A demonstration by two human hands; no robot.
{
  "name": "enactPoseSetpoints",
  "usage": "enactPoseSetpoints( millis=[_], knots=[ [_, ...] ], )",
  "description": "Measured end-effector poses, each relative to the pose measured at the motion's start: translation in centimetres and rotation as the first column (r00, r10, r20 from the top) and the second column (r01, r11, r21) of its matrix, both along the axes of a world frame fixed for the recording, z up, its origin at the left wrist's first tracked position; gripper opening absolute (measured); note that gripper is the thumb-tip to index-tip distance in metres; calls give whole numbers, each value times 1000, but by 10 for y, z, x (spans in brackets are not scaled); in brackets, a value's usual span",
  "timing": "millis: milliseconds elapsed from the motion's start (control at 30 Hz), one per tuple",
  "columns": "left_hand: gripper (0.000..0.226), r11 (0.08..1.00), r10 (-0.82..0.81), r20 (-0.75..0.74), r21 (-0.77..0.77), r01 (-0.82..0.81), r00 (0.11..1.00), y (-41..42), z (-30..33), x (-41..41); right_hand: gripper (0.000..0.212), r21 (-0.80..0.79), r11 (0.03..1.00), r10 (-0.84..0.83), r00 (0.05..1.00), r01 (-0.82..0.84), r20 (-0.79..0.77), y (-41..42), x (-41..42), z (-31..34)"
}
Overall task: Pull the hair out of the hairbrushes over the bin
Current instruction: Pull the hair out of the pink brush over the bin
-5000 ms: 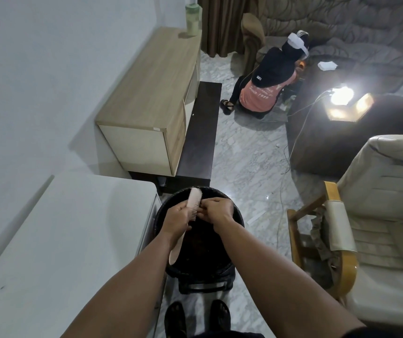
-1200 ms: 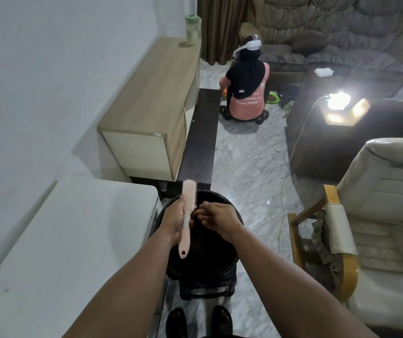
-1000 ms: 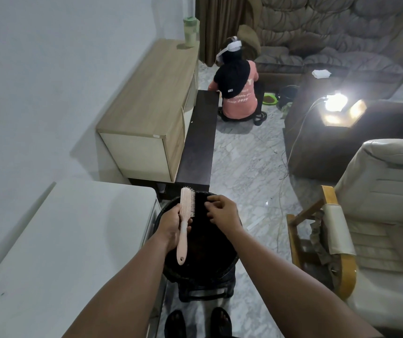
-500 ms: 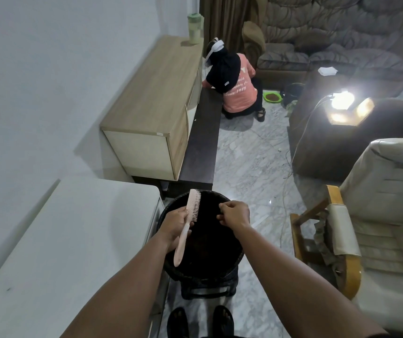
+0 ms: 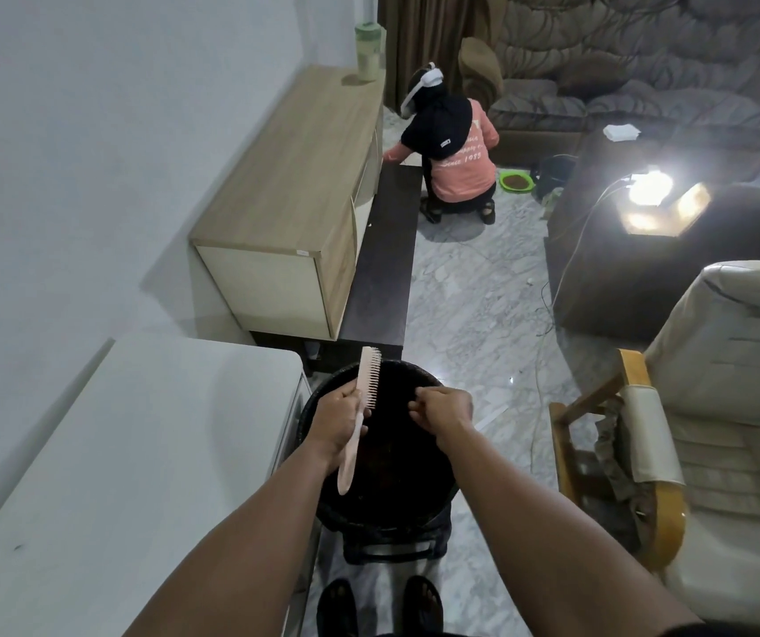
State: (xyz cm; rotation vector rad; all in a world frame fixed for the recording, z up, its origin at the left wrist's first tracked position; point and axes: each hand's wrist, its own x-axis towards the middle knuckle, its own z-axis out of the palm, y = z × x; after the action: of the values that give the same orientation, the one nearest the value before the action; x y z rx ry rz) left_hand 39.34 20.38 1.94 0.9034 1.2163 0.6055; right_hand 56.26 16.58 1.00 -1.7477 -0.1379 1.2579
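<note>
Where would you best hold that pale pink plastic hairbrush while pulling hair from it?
By the neck where handle meets head, from the back, as the left hand does. The pale pink plastic hairbrush stands over the round black bin, bristles facing right, open to the right hand.

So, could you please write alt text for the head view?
A person's left hand holds a pink hairbrush over a dark bin, while the right hand hovers pinched beside its bristles.
</note>
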Motion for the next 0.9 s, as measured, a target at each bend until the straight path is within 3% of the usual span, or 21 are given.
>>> enactPoseSetpoints(
  millis=[100,200,333,367,467,600,733,800,900],
  knots=[
    [36,991,62,112,-126,-48,992,11,1,-16,19,-107,994,22,979,-1,201,-8,24,-14],
    [35,970,112,165,-231,-72,980,13,1,-17,35,-45,996,84,959,-75,271,-7,17,-12],
    [34,955,147,229,-287,-77,962,7,2,1,27,139,902,310,838,-408,449,2,-27,2],
    [33,956,138,257,-286,-61,957,5,2,5,33,134,877,351,807,-461,475,3,-35,1],
    [30,980,25,129,-197,1,991,3,2,8,16,148,928,265,883,-343,387,10,-38,-3],
    [33,986,-51,30,-155,55,998,2,-3,4,17,63,971,203,931,-232,304,16,-35,-3],
    [37,988,-126,-77,-100,118,989,2,-5,-1,18,16,999,-31,982,28,186,15,-22,-5],
    [37,990,-124,-114,-88,114,986,1,-9,-11,17,-37,999,-11,975,19,224,12,-1,-5],
    [37,993,-107,-178,-64,97,978,3,-12,-20,21,-37,987,160,928,-157,337,7,10,1]
  ],
)
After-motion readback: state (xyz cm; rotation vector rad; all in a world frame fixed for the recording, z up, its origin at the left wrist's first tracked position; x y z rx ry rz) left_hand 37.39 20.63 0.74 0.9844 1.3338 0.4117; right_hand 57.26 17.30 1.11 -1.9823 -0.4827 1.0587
